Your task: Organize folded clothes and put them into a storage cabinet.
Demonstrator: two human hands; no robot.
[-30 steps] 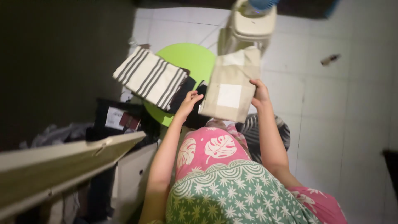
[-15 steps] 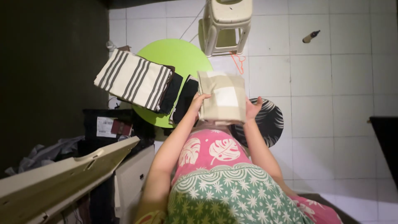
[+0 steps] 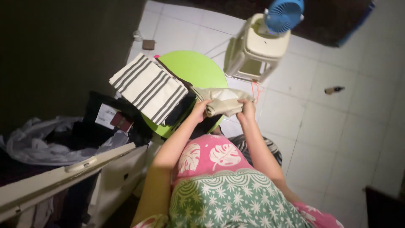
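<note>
Head view: beige cloth (image 3: 222,101) is now bunched into a thick roll between both hands; half a second ago it was held up as a flat folded square facing the camera, so it has been folded over or gathered once more and lowered toward the green table (image 3: 198,69); reads as the fold getting tighter, the bundle close to stack-ready.

Left hand (image 3: 198,110) is closed on the cloth's 8 o'clock corner, fingers wrapped under; right hand (image 3: 247,110) pinches the 4 o'clock edge, thumb on top; cloth spans the gap between them, sitting just above and ahead of both grips, a loose flap trailing toward 10 o'clock.

Striped cloth (image 3: 148,88) lies at 9 o'clock of the bundle, on the table, overhanging its left rim; dark folded items (image 3: 182,109) sit between it and the left hand, nearly touching.

Stool (image 3: 256,48) with blue fan (image 3: 283,14) stands at 1 o'clock, apart; small bottle (image 3: 334,90) on the tiles at 3 o'clock, well apart.
</note>
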